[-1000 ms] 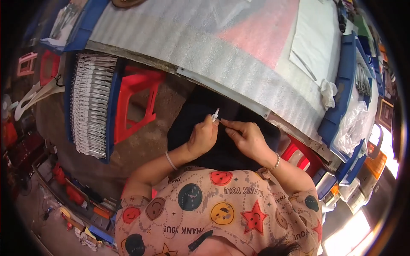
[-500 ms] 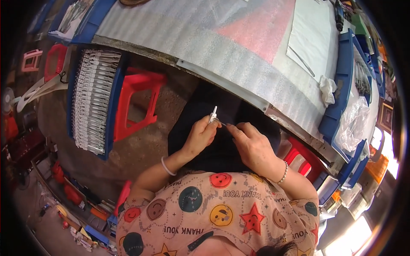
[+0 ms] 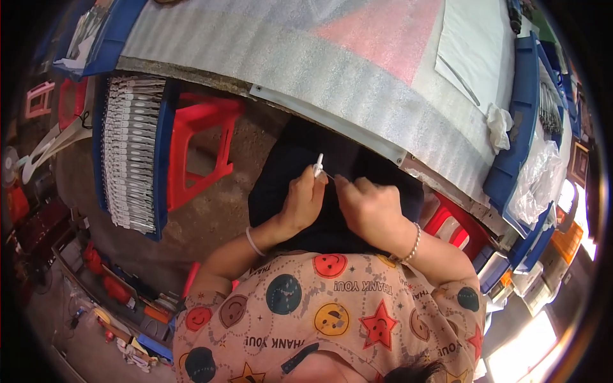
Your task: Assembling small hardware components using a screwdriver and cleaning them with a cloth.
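Over my dark-clad lap, my left hand (image 3: 302, 199) pinches a small white plastic piece (image 3: 318, 165) between thumb and fingers, its narrow tip pointing up and away from me. Close on its right, my right hand (image 3: 375, 209) is closed with thumb and forefinger pressed together. A thin, dark, wire-like bit (image 3: 329, 175) runs from the white piece toward those fingertips. What kind of part it is, I cannot make out. The curled right fingers hide their own inner side.
A blue crate (image 3: 168, 153) packed with rows of white-and-metal parts (image 3: 131, 150) rests at left by a red stool (image 3: 225, 140). Ahead runs a foam-covered table (image 3: 255, 48) bearing a white sheet (image 3: 476, 54) and a thin rod (image 3: 461, 82). Another blue tray (image 3: 514, 143) stands right, near clear plastic (image 3: 535, 182).
My right hand has turned and curled its fingers more, its knuckles now raised. The left hand still grips the white piece, turned slightly. The whole view has shifted a little.
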A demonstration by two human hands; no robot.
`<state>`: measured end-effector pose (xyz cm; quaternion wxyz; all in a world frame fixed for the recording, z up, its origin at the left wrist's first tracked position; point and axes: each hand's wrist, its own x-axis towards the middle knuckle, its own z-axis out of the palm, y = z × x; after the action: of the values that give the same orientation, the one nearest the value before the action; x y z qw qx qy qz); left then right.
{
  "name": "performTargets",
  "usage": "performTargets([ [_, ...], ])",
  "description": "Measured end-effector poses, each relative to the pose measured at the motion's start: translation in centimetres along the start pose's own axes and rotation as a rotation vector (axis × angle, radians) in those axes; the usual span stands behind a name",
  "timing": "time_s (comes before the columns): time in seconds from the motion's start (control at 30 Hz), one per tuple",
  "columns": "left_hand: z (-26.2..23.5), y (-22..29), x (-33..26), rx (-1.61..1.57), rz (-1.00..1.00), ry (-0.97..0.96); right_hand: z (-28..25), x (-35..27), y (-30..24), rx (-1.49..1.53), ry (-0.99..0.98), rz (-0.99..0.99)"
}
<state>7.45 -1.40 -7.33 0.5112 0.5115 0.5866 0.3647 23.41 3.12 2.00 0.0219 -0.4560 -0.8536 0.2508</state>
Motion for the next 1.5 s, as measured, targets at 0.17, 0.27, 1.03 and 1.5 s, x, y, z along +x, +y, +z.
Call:
performTargets([
  [0.17,-0.1,0.2,0.6,0.071,0.016,-0.012,-0.6,1.0,1.6,0.232,0.014,0.021],
  [0.27,-0.2,0.2,0.8,-0.022,-0.008,-0.04,-2.2,1.5,-0.2,-0.185,-0.148,-0.122],
  [1.03,-0.6,-0.4,1.4,-0.058,0.048,-0.025,-1.0,2.8,1.1,0.232,-0.23,0.132],
  [1.5,-4.5,3.6,-0.4,-0.811,-0.494,-0.237,-6.3,-3.8,0.7,0.156,0.135,0.055],
])
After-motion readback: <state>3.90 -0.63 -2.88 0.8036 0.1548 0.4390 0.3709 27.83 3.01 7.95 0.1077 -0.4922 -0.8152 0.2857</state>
